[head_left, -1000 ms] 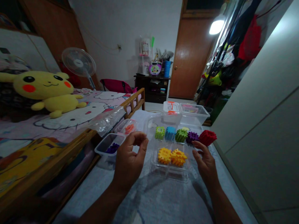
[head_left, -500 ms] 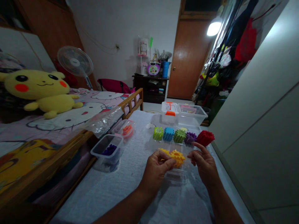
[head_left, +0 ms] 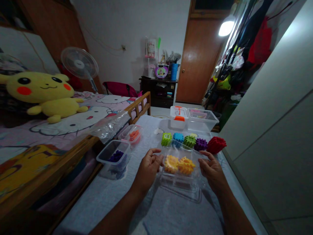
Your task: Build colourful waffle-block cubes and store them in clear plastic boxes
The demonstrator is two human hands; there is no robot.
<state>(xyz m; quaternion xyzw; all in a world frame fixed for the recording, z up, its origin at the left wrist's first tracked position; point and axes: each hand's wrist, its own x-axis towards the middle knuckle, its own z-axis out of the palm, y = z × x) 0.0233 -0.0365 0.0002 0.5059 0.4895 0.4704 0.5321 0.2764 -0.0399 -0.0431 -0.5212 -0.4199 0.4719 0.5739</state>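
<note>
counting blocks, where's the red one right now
In the head view, the red block is right of centre, at the right end of the row of blocks, beside the purple block and beyond the right hand.

at the left of the frame a big yellow plush toy (head_left: 57, 109) with red cheeks sits on a bed (head_left: 70, 122) under a pink-and-white cartoon cover. a pale fan (head_left: 79, 63) stands behind it, upper left. wooden rails edge the bed. along the wall, upper centre, i see a dark cabinet (head_left: 156, 93) with a purple heart-shaped item (head_left: 161, 72) and a blue cylinder (head_left: 174, 71) on top. right of that: a brown door (head_left: 195, 62), a lit lamp (head_left: 226, 27), and a hanging red bag (head_left: 261, 42).
</note>
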